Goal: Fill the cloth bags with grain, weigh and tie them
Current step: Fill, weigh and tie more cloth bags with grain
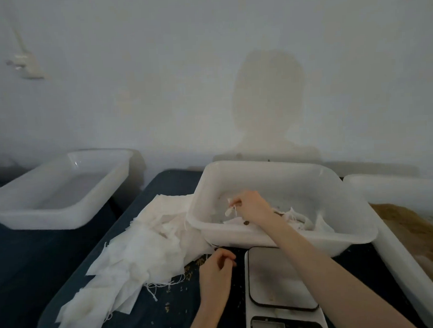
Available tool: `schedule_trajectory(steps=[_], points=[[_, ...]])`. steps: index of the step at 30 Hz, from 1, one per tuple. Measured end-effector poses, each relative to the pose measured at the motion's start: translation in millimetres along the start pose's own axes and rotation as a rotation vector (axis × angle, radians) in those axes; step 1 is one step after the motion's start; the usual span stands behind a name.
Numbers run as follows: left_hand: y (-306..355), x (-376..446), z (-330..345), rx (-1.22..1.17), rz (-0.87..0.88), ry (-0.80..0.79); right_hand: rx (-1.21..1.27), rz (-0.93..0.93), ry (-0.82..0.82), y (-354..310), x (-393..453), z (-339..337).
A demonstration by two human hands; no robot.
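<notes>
My right hand (252, 204) reaches into the middle white tub (283, 237) and pinches a small white cloth bag (229, 210) by its string, just above the tub's floor. Other white cloth pieces (302, 221) lie in the tub's right part. My left hand (216, 269) hovers loosely curled over the dark table, left of the scale, and holds nothing that I can see. A pile of flat cloth bags (137, 251) spreads over the table to the left. The kitchen scale (277, 280) sits in front of the tub with nothing on its plate. Brown grain (412, 229) fills the tub at the right.
An empty white tub (63, 212) stands at the back left on a separate surface. Loose grains (190, 266) are scattered on the dark table (167, 322) near my left hand. A pale wall rises right behind the tubs. The grain tub's rim (401, 262) runs along the right.
</notes>
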State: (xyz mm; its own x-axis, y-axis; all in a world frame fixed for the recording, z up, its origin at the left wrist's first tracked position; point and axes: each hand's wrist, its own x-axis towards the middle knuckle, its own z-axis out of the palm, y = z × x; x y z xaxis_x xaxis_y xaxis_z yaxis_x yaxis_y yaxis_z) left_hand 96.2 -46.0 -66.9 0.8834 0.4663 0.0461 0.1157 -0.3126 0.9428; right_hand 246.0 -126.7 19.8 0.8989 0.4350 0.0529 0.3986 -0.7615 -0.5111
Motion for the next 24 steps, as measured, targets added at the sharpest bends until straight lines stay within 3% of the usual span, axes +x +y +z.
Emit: schedule_trajectory(steps=[3,5,11,15,21,24], points=[[0,1,0,0.025,0.001,-0.015,-0.203,0.036,-0.265,6,3,9],[0,1,-1,0.026,-0.005,-0.021,-0.184,0.035,-0.32,3,3,6],[3,-5,-4,0.029,0.087,0.0,-0.008,-0.039,-0.079,-16,-8,-3],[5,-8,-17,0.098,0.173,0.156,0.041,-0.218,0.046,-41,-23,-3],[-1,6,-68,0.513,0.341,0.565,0.243,-0.318,0.012,-63,-52,5],[-9,22,-96,0.854,0.108,0.455,0.281,-0.344,-0.039,-70,-65,10]])
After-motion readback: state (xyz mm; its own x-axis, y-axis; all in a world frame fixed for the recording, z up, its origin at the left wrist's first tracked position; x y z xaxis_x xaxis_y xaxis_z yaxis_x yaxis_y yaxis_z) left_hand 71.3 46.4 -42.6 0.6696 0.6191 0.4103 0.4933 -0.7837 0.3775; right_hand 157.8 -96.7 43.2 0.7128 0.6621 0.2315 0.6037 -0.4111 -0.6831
